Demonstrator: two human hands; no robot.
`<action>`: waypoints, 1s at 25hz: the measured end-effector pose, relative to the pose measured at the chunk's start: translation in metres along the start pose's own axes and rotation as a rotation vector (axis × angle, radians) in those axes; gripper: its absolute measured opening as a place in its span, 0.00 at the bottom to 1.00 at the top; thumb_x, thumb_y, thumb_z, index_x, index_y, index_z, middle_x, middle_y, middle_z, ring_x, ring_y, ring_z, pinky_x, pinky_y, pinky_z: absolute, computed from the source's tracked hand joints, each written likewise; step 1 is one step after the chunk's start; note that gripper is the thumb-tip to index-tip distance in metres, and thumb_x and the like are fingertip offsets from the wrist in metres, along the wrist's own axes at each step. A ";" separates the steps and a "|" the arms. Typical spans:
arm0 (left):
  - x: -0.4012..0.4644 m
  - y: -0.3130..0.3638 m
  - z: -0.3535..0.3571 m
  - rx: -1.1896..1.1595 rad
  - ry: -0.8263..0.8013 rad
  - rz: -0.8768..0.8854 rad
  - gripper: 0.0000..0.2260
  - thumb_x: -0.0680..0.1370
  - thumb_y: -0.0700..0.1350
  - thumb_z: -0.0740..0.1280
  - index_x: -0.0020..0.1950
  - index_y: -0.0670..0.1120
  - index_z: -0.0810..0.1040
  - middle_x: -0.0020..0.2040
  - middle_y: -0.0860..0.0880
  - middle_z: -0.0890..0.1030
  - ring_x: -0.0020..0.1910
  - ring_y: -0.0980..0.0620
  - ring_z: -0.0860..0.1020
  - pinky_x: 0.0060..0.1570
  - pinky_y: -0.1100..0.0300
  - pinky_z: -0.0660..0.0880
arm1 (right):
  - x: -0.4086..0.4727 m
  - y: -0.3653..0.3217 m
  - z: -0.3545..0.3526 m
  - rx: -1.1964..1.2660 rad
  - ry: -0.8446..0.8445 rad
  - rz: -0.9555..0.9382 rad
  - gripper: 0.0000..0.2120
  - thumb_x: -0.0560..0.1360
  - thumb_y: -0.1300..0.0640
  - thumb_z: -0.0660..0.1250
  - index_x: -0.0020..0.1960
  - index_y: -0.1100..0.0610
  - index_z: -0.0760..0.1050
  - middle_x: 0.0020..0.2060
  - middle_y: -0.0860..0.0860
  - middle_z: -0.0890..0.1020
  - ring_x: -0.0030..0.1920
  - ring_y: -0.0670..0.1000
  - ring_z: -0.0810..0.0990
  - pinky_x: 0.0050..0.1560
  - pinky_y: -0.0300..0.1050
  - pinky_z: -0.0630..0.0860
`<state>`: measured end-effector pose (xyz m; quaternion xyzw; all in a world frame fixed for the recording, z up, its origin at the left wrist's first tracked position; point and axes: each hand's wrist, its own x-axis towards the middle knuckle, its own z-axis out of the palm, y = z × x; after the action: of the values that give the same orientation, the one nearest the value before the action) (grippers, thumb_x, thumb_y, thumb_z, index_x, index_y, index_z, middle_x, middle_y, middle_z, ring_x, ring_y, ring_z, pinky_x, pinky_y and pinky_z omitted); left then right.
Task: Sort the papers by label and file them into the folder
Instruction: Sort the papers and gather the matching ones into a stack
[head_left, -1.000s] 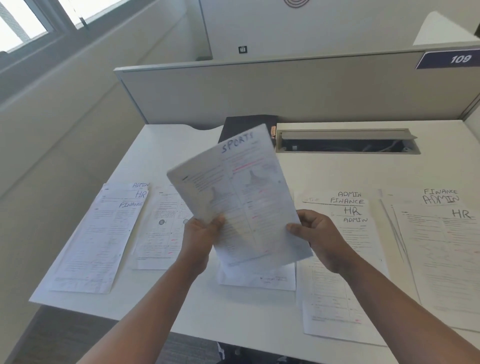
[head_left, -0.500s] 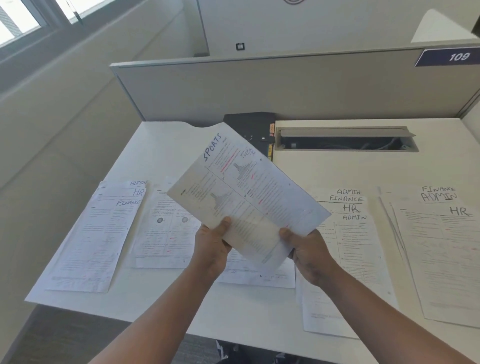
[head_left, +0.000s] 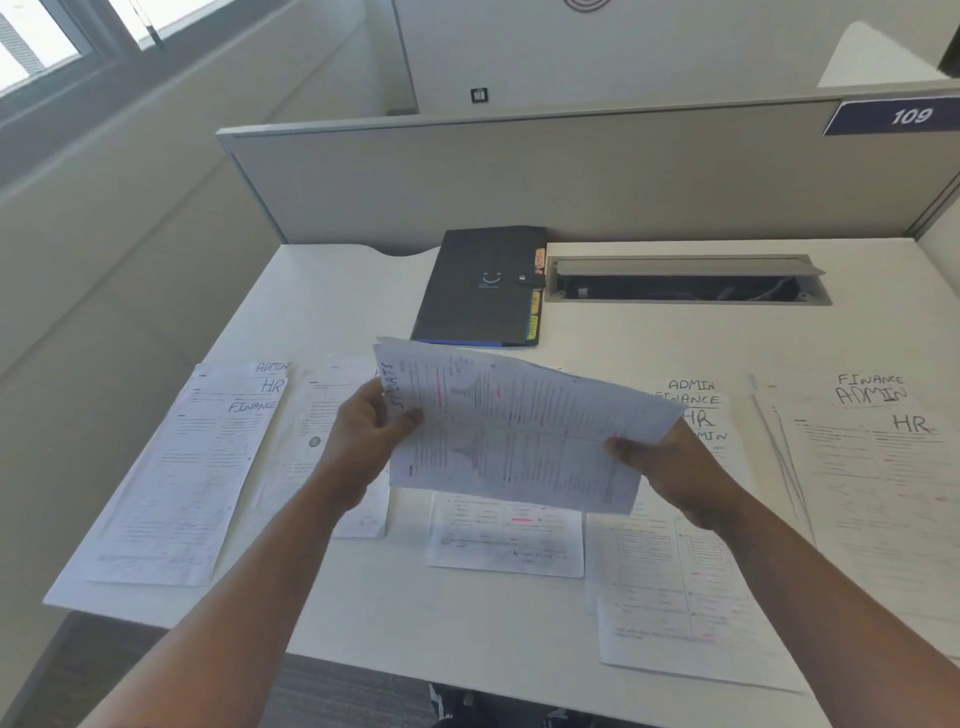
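Both hands hold the SPORTS sheets sideways in the air above the desk, label end to the left. Left hand pinches that label end, thumb on top; right hand pinches the opp. end. Black folder lies shut at the desk's back edge, w/ coloured tabs on its right side. 4 paper piles lie below: left pile reads ADMIN, HR, FINANCE; far-right pile FINANCE, ADMIN, HR

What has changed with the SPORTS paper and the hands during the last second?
The SPORTS paper was turned counterclockwise, from nearly upright to lying sideways, with its label now at the left end. It also came down, so the folder behind it is now uncovered. The left hand and the right hand kept their grip on its two ends. The piles on the desk stayed as they were.
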<state>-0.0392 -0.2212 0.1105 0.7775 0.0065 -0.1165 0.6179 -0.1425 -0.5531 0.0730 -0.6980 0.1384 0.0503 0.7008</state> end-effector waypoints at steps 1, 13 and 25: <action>-0.002 0.000 0.006 -0.021 0.019 0.004 0.13 0.81 0.32 0.68 0.59 0.48 0.81 0.50 0.54 0.88 0.51 0.56 0.85 0.52 0.58 0.81 | -0.001 -0.001 -0.001 -0.016 0.023 -0.006 0.13 0.80 0.65 0.70 0.61 0.53 0.81 0.56 0.56 0.86 0.58 0.56 0.84 0.54 0.53 0.81; -0.013 -0.065 0.047 -0.139 0.201 -0.176 0.10 0.80 0.31 0.60 0.47 0.43 0.78 0.48 0.45 0.81 0.50 0.45 0.77 0.48 0.52 0.74 | -0.011 0.028 0.026 -0.133 0.156 0.118 0.04 0.81 0.63 0.68 0.50 0.55 0.79 0.46 0.57 0.82 0.48 0.57 0.80 0.42 0.46 0.74; -0.030 -0.061 0.055 -0.215 0.140 -0.087 0.15 0.79 0.28 0.56 0.47 0.44 0.76 0.42 0.50 0.78 0.41 0.59 0.77 0.41 0.67 0.75 | -0.012 0.038 0.030 -0.078 0.163 0.132 0.08 0.80 0.65 0.69 0.53 0.52 0.77 0.49 0.58 0.81 0.51 0.56 0.79 0.44 0.47 0.76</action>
<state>-0.0879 -0.2560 0.0457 0.7119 0.0959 -0.0875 0.6902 -0.1602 -0.5209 0.0388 -0.7159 0.2385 0.0450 0.6547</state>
